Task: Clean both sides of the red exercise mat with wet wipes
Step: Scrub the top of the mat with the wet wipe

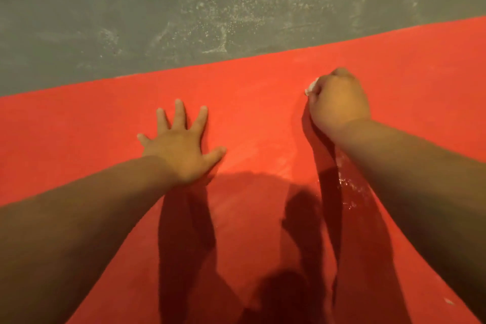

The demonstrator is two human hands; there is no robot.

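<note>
The red exercise mat lies flat on the floor and fills the lower two thirds of the head view. My left hand rests on it left of centre, palm down with the fingers spread and straight. My right hand is balled into a fist near the mat's far edge and grips a white wet wipe, of which only a small crumpled bit shows at the knuckles. A wet, shiny streak glistens on the mat beside my right forearm.
Bare grey concrete floor with pale dusty stains lies beyond the mat's far edge. Dark shadows of my arms and head fall across the near middle of the mat. A small white fleck sits on the mat at the lower right.
</note>
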